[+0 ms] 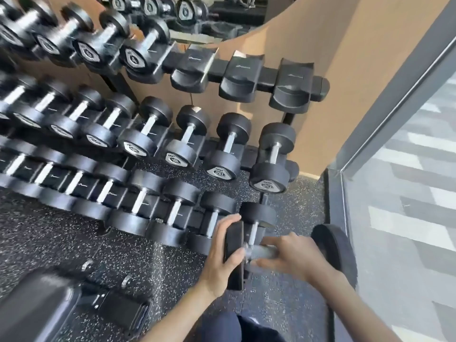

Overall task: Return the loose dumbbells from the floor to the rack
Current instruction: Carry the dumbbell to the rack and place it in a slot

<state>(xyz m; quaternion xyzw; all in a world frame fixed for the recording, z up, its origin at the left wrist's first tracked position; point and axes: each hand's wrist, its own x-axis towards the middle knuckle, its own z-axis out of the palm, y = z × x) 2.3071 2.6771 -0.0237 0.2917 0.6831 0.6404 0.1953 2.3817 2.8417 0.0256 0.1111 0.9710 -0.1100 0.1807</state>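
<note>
Two hands hold one dumbbell (261, 253) at the right end of the rack (266, 77), just in front of the last weight on the bottom tier. It lies crosswise to the racked ones, with its bar running left to right. The left hand (222, 253) clasps the left head, palm against the outer face, fingers hooked over the top rim and thumb on the near edge. The right hand (293, 257) is wrapped around the bar, fingers over the top and thumb underneath. I cannot tell whether the dumbbell touches the speckled rubber floor (74, 243) or the rack.

The bottom and middle tiers are lined with dumbbells right up to the right end. On the top tier, three saddles (240, 75) at the right end show bare cups. A glass wall (407, 193) stands close beside the dumbbell's right head. A blurred dark padded piece of gym gear (37, 304) sits at the lower left.
</note>
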